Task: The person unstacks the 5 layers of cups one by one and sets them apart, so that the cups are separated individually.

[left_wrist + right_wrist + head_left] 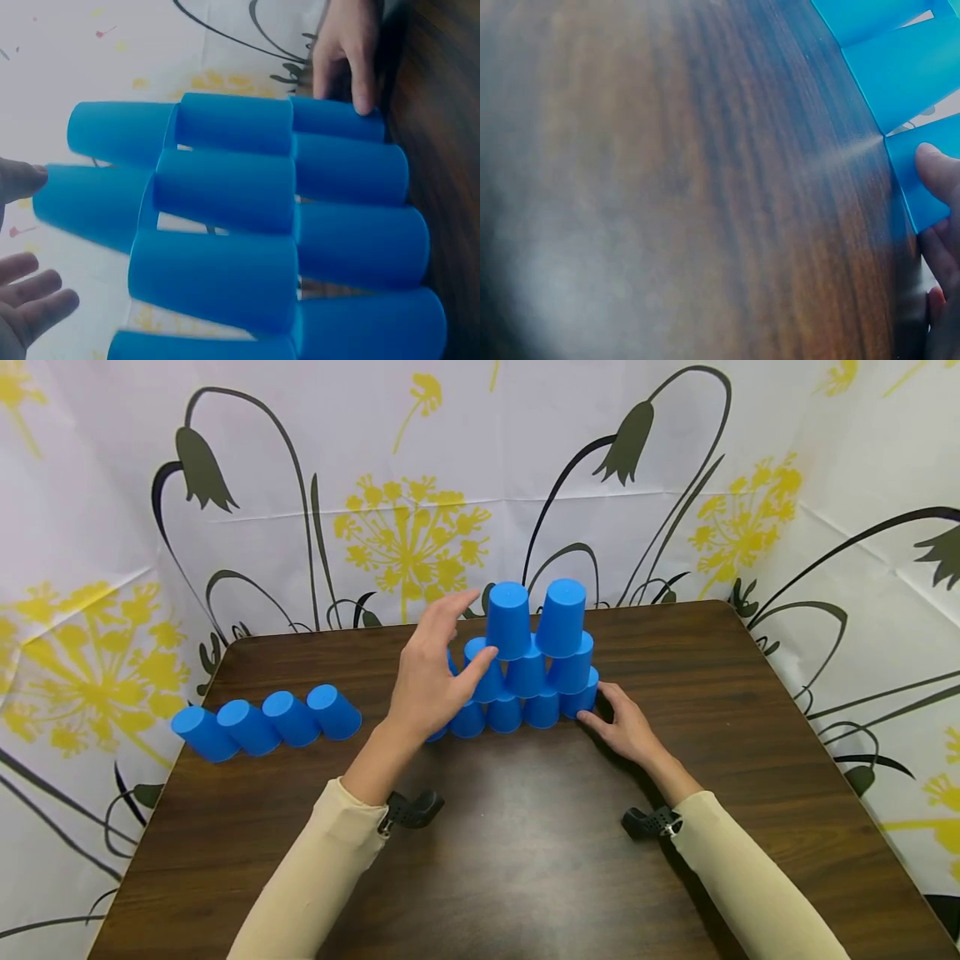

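Mid-frame, the empty left hand (429, 672) spreads wide; the right hand (626, 725) pinches a smooth, round blue cup (582, 700).

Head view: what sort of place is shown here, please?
Probably an indoor recording set-up, though the wider room is hidden: a dark wood-grain table stands before a creased, flower-patterned backdrop, and black wrist-worn devices are visible.

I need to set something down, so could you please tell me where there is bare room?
The table is bare between the sleeves, right of the right hand, and in front of the four-cup row. Crowded: around the cup pyramid and left hand.
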`<state>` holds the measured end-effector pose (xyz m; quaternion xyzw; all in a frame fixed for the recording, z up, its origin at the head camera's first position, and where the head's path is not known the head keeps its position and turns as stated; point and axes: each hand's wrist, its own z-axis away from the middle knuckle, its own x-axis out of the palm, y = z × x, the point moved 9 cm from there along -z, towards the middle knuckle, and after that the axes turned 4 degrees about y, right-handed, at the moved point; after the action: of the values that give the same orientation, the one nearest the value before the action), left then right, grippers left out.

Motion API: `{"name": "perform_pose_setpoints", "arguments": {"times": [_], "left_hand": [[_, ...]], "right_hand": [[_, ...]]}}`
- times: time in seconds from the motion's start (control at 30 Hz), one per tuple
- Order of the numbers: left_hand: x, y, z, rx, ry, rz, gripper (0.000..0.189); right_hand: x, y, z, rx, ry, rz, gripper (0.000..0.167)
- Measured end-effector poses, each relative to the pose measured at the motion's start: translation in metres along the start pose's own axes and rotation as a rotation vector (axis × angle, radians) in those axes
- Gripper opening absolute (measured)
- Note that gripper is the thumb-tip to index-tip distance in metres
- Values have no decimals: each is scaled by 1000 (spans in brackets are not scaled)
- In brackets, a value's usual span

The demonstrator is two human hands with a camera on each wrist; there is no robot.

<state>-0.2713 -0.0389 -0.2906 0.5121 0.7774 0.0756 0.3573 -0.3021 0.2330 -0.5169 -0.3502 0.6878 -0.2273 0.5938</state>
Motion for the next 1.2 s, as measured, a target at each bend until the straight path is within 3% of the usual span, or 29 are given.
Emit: {"name": "perform_pose_setpoints", "arguments": {"times": [0.17,0.37,0.5,1.0,1.2], "left_hand": [[18,3,-11,-24,-27,-29,64],[31,-1,-9,-97,-60,-50,58],[34,-3,-9,-103,-40,-43,54],[26,-3,-12,-49,65,-3,44],[4,2,-10,-26,120,27,42]], "right_hand": [[2,0,1,1,-2,-11,65],[3,1,3,12,-5,-20,65],[2,2,3,17,-2,-11,65],[0,-2,1,3,-4,-14,66],[-1,-2,1,-5,-1,-10,65]]}}
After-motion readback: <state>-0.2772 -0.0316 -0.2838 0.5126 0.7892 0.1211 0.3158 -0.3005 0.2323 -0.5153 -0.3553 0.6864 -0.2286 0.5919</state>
